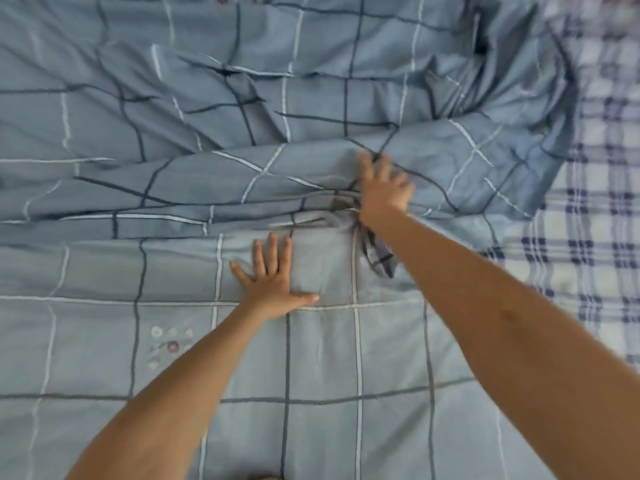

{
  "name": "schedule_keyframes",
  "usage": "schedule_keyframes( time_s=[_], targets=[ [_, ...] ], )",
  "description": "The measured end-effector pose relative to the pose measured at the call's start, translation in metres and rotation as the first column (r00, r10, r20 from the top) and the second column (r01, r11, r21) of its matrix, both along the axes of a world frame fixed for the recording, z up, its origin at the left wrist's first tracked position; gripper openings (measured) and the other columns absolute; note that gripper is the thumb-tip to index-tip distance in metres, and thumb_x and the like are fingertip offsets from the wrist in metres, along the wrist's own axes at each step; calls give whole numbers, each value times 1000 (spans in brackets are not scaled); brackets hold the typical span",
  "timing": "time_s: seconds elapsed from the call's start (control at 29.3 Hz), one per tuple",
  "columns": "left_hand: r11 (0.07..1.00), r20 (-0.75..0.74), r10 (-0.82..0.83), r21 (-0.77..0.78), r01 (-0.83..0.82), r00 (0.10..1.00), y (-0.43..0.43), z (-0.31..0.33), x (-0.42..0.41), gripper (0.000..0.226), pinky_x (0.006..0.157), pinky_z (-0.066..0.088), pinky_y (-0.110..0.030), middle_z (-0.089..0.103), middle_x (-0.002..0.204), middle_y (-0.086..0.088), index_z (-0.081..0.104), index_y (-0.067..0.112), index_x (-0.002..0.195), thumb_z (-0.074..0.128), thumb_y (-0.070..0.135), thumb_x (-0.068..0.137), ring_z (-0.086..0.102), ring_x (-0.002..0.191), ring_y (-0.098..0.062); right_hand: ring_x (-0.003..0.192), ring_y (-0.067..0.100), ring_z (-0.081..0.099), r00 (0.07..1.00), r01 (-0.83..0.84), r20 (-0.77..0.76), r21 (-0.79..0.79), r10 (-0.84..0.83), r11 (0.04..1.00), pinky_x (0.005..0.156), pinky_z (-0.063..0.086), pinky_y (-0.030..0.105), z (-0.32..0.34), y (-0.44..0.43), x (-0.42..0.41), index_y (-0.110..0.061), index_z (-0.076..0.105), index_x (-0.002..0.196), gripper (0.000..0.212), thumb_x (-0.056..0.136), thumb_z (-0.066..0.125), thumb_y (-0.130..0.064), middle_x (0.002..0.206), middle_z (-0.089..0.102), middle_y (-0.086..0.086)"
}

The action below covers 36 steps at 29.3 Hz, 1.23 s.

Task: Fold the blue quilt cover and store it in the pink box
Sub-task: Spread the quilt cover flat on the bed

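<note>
Blue quilt cover lies across the bed over a plaid sheet, flat near us and rumpled far. Our left hand presses flat on it, fingers spread. Our right hand, blurred, rests on the bunched ridge, fingers spread.

Nothing readable is showing; the blue quilt cover is carrying only small, blurred round motifs without legible letters.

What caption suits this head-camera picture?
Left hand flat on the blue quilt cover, right hand on its wrinkles, plaid sheet beside.
</note>
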<state>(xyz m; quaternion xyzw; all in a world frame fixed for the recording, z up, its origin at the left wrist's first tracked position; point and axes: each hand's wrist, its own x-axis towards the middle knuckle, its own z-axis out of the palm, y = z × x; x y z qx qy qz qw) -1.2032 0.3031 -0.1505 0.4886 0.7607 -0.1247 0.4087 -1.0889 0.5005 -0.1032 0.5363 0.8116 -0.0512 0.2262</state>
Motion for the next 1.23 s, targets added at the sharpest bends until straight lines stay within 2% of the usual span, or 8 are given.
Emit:
schedule_keyframes(
  time_s=[0.34, 0.44, 0.55, 0.65, 0.75, 0.92, 1.06, 1.23],
  targets=[
    [998, 112, 28, 49, -34, 993, -4, 18, -14, 129, 97, -19, -70, -34, 152, -4, -26, 26, 145, 64, 73, 66, -37, 136, -29, 72, 22, 66, 937, 284, 278, -253, -211, 925, 83, 49, 32, 18, -1, 38, -8, 21, 149, 61, 96, 46, -27, 137, 48, 21],
    [900, 38, 298, 320, -294, 954, -45, 24, -11, 126, 106, -13, -66, -15, 158, -11, -4, 20, 152, 77, 58, 62, -18, 144, -27, 73, 22, 56, 900, 391, -19, -406, -435, 826, 49, 53, 22, 25, 0, 39, -14, 52, 95, 15, 99, 37, -12, 92, 56, 17],
    [552, -3, 826, 208, -807, 564, -90, 37, -39, 144, 105, -13, -59, -15, 157, -16, -8, 16, 151, 84, 58, 50, -15, 145, -29, 54, 12, 57, 702, 519, -195, -517, -684, 680, 45, 50, 21, 43, 11, 11, -23, 37, 75, 27, 100, 31, -15, 71, 50, 3],
    [369, -114, 920, -81, -926, 376, -117, 41, -80, 164, 108, -5, -66, -28, 153, -14, -25, 13, 146, 84, 67, 36, -23, 143, -29, 40, -9, 53, 623, 387, -354, -635, -697, 668, 40, 40, 9, 79, 31, -60, -18, 42, 77, 25, 99, 33, -10, 42, 56, -13],
    [382, -147, 901, -172, -908, 407, -117, 39, -95, 172, 107, -3, -68, -37, 149, -13, -36, 12, 140, 83, 69, 29, -29, 140, -28, 84, 3, 57, 410, 267, -723, -488, -556, 831, 68, 44, 14, 126, 71, -141, -11, 45, 131, 37, 95, 40, -19, 93, 61, -7],
    [373, -163, 890, -274, -886, 425, -100, 42, -110, 179, 108, -2, -68, -42, 145, -15, -42, 10, 135, 81, 71, 20, -32, 138, -31, 108, 14, 48, 552, 108, -833, 36, -30, 993, 95, 40, 23, 177, 118, -208, -4, 3, 150, 76, 88, 47, 1, 140, 41, 15],
    [347, -136, 896, -382, -857, 424, -95, 53, -118, 181, 107, -2, -68, -46, 142, -16, -45, 8, 132, 79, 75, 18, -35, 137, -33, 83, 10, 54, 660, 10, -747, -103, -84, 995, 85, 46, 35, 126, 48, -196, -10, 2, 152, 87, 89, 62, -19, 133, 48, 21],
    [349, -109, 898, -415, -840, 427, -89, 61, -127, 181, 108, -1, -68, -48, 140, -16, -46, 7, 130, 79, 75, 20, -36, 136, -32, 133, 31, 39, 924, 78, -301, -454, -235, 887, 107, 36, 42, 36, -22, -141, -7, 11, 150, 103, 78, 74, -46, 148, 34, 17]
  ],
)
